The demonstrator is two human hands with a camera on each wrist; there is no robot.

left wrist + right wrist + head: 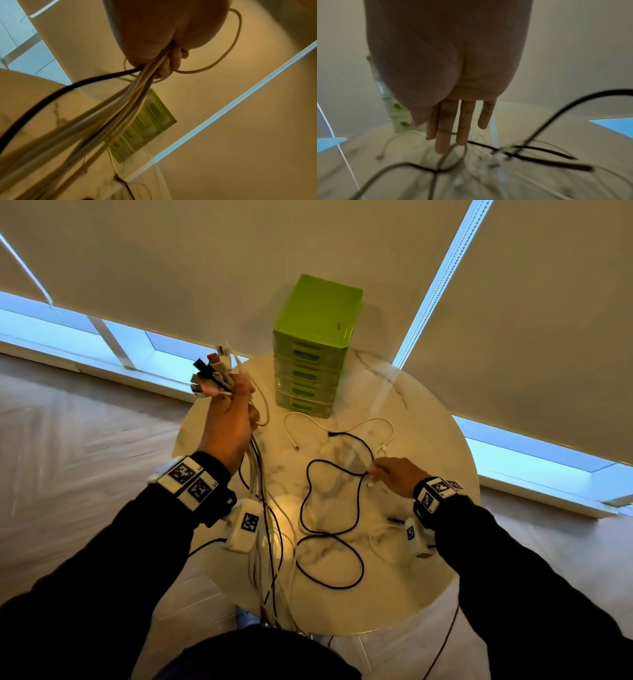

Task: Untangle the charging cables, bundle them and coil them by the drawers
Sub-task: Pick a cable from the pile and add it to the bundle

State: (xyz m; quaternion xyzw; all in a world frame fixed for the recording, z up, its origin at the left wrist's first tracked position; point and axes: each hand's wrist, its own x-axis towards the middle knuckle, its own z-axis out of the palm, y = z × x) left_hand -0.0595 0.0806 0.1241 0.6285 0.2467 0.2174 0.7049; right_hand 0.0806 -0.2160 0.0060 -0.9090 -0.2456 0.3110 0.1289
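My left hand [236,409] is raised over the table's left edge and grips a bundle of white and black charging cables [265,529]. Their plugs [212,374] stick up above my fist, and the cords hang past the table's front edge. The left wrist view shows the hand [168,59] wrapped round the bundle [120,108]. A loose black cable [362,568] lies in loops on the marble table [418,546], with a white cable [371,419] behind it. My right hand [390,474] reaches to the black cable, its fingers [447,128] straight just above the cords [594,94]. Contact is unclear.
Green stacked drawers [311,371] stand at the table's back edge against the blinds, also seen in the wrist views [145,128] [392,108]. Another cable trails off the table's front right edge to the floor.
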